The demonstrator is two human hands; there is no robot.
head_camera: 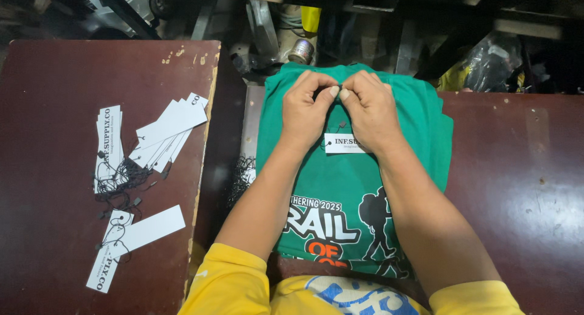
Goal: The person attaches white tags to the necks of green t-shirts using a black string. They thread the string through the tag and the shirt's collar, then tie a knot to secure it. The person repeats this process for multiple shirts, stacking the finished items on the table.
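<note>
Nearest to us: yellow sleeves (231, 284) and the front of a yellow top printed in blue, at the bottom edge of the view.

Next, the stack of green T-shirts (420, 138), folded and lying flat between our forearms, on a dark reddish-brown table (523, 187). The top shirt faces up. Its chest print is in white, orange and black: block lettering beside the black silhouette of a walker with a backpack. The near hem runs out of view under our top. Several layers show at the right edge of the stack.

On the shirt, just below our hands: one white paper hang tag (340, 143), rectangular, printed in black, partly covered by our right hand. A thin black string runs from its left end.

At the collar end of the stack: our left hand (304, 111) and right hand (371, 111), side by side, knuckles up. Thumb and forefinger tips of both meet in a pinch at one point over the collar. What is pinched is too small to make out; it looks like a dark thread or the collar fabric.

To the left, on a separate dark wooden board (61, 65) with chipped edges: loose white hang tags (164, 129) with black strings, some fanned, some stacked, two lying apart nearer us.

Farthest: dim clutter beyond the table, including a spool (301, 50) and clear plastic bags (493, 62).
</note>
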